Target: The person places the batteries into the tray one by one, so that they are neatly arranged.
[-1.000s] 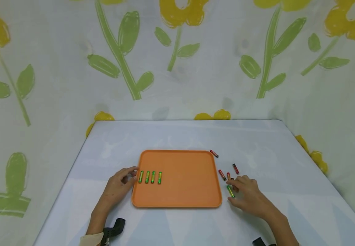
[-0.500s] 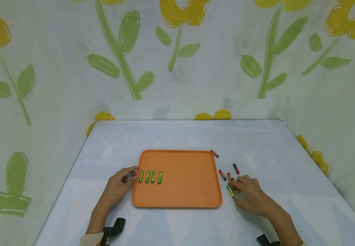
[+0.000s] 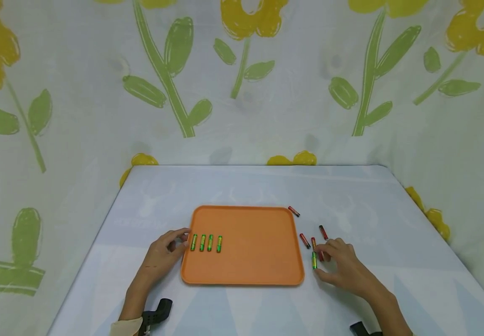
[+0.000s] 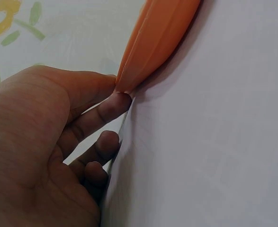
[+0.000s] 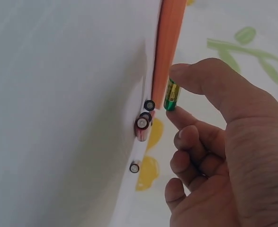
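Note:
A green-and-yellow battery (image 3: 314, 260) is pinched at its two ends by the thumb and index finger of my right hand (image 3: 342, 268), just right of the tray. The right wrist view shows that battery (image 5: 172, 96) clear of the tabletop, the other fingers loosely curled. At the left side of the orange tray (image 3: 263, 247), my left hand (image 3: 160, 256) pinches the rim; the left wrist view has the thumb and index finger meeting at the tray edge (image 4: 153, 42). Several green batteries (image 3: 202, 242) lie in a row in the tray's left part.
Loose red batteries lie right of the tray: one (image 3: 294, 211) by its far corner, one (image 3: 323, 232) farther right, one (image 3: 305, 241) along the side, and others (image 3: 314, 242) close to my right fingers. The white table (image 3: 242, 184) ends at a flower-print backdrop (image 3: 292, 112).
The green battery in my right fingers has turned from slanted to nearly straight up and down in the head view. My left hand and the tray stay put.

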Demonstrator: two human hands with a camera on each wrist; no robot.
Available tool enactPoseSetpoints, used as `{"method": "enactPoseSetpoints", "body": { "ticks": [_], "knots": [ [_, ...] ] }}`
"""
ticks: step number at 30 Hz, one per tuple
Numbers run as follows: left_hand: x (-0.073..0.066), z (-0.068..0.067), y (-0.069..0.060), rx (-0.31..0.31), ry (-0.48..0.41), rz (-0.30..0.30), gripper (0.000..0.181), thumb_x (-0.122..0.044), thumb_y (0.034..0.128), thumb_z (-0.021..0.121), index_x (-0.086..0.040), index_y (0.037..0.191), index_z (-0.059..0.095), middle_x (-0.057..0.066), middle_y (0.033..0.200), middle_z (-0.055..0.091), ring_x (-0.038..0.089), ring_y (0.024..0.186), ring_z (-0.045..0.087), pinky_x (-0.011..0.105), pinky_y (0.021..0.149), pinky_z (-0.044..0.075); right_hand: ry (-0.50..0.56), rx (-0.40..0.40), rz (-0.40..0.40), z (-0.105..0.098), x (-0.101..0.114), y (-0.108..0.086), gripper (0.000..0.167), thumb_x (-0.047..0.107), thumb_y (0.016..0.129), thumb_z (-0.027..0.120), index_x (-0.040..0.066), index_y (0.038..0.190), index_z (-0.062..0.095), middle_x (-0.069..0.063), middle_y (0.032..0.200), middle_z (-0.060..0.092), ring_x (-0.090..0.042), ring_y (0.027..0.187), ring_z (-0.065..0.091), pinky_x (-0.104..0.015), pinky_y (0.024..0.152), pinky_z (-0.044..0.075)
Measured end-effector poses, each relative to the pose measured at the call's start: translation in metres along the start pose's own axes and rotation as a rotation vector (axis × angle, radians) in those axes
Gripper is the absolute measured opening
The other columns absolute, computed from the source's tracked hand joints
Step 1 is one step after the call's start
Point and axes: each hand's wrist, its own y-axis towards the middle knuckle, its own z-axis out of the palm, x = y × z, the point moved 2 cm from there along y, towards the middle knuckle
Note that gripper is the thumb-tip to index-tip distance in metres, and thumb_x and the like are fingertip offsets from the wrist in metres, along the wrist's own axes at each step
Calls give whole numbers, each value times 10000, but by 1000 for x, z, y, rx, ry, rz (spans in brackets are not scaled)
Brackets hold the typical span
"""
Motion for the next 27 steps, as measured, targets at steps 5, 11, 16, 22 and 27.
{"method": "enactPoseSetpoints", "body": {
  "ticks": [5, 11, 16, 22, 27],
  "knots": [
    [0, 0, -1, 3, -2, -2, 366, -171, 969, 684, -152, 1332, 646, -18, 1056, 636, 150, 801, 482, 291, 684, 403, 55, -18, 9, 3, 2, 3, 398, 171, 729, 899, 162, 1056, 672, 104, 845, 477, -59, 875, 400, -300, 767, 213],
    [1, 0, 0, 0, -4, 8, 363, -185, 966, 690, -155, 1326, 651, -23, 1047, 637, 151, 798, 483, 292, 680, 404, 86, -25, 0, 8, 6, 9, 394, 184, 730, 901, 174, 1052, 674, 82, 798, 464, -76, 869, 416, -289, 769, 209],
    [2, 0, 0, -7, -4, 3, 367, -190, 964, 695, -171, 1328, 652, -34, 1053, 639, 145, 800, 482, 292, 683, 404, 101, 0, 9, 14, 8, 16, 380, 211, 747, 897, 201, 1047, 665, 85, 777, 417, -67, 843, 396, -308, 755, 212],
    [-1, -1, -1, -8, -17, 4, 371, -178, 961, 697, -156, 1328, 653, -21, 1054, 644, 148, 791, 479, 291, 679, 402, 151, -5, 12, 18, 13, 23, 349, 202, 767, 878, 194, 1044, 666, 56, 790, 431, -82, 766, 393, -311, 776, 186],
    [-3, -1, -2, -11, -9, -10, 369, -173, 959, 698, -172, 1325, 657, -33, 1046, 642, 147, 786, 479, 294, 678, 400, 135, -19, -31, 26, 18, 33, 340, 207, 765, 875, 209, 1029, 661, 84, 802, 444, -79, 829, 398, -334, 791, 226]
  ]
}}
